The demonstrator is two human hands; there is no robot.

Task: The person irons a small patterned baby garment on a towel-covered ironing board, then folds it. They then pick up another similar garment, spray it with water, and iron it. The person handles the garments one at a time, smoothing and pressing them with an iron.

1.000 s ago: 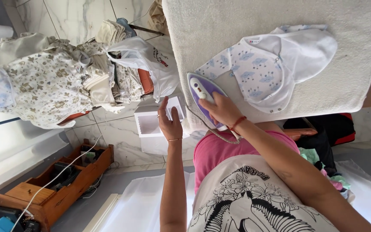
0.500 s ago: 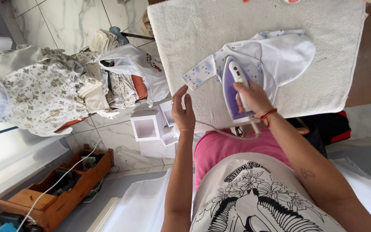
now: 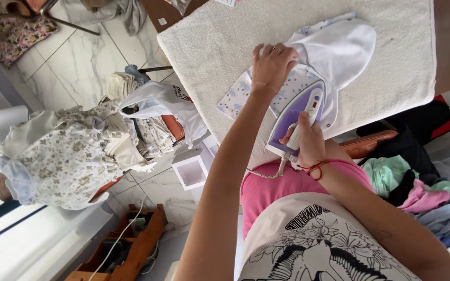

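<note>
A small white garment [image 3: 334, 49] with a pale patterned part lies on a white towel [image 3: 397, 78] spread over a table. My right hand [image 3: 304, 139] grips the handle of a purple and white iron [image 3: 295, 117], which rests flat on the patterned part. My left hand [image 3: 272, 65] presses down on the garment just beyond the iron's tip, fingers spread and curled on the cloth. The iron's braided cord [image 3: 266, 174] runs off toward my body.
A heap of floral and white laundry [image 3: 74, 151] sits to the left. A small white open box [image 3: 189, 170] and a wooden tray [image 3: 131, 244] stand on the marble floor. Coloured clothes [image 3: 417, 187] pile at the right.
The iron has slid over the patterned part of the garment. My left hand has left the towel's near edge and now presses the garment ahead of the iron.
</note>
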